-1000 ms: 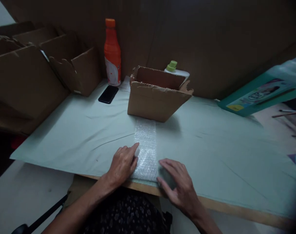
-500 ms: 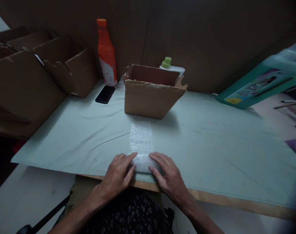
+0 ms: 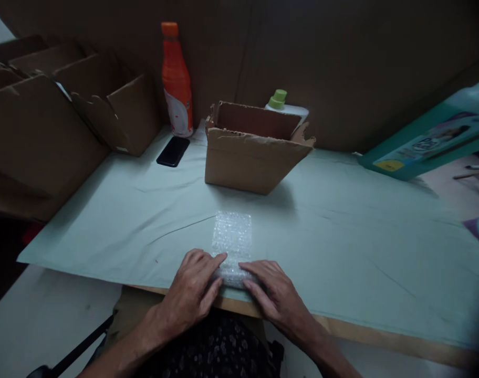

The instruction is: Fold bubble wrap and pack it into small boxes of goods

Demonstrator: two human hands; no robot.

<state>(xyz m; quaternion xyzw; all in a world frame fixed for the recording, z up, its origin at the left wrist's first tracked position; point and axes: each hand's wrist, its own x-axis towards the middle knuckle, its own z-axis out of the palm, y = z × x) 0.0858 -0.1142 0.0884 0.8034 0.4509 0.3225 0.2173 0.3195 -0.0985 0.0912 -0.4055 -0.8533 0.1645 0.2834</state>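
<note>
L grip (image 3: 192, 281) & R grip (image 3: 277, 291), head view (only cam), were both clamped on the near end of the bubble wrap (image 3: 232, 231), one at each side, w/ index fingers on top & thumbs on the near side. That end was thick, rolled or folded over, couldn't tell which; the rest lay flat, running straight out from between the grips. Two-sided hold was prob. to keep the thick part even & from springing open; wrap prob. lay square to the body so both edges were equally easy to reach. Couldn't see whether anything sat inside it.

Just nearer than the grips ran the front edge of the surface (image 3: 361, 332), w/ pale green cloth (image 3: 342, 236) over the rest, maybe for a soft base. Straight beyond the grips, apart from the wrap's far end, stood an open cardboard box (image 3: 243, 163), torn at the rim, prob. set back so the wrap could lie in front. Behind it, a white bottle (image 3: 289, 109) w/ green cap (image 3: 278, 99), mostly hidden. Beyond & left of the grips, a dark phone (image 3: 173, 151) lay flat, orange bottle (image 3: 177, 79) upright just behind it; likely both put there to avoid knocks. Farther left, more cardboard boxes (image 3: 38, 136) stood grouped. Far right of the grips, a green jug (image 3: 424, 142) looked tilted (maybe lens warp), prob. parked clear of the elbows.
</note>
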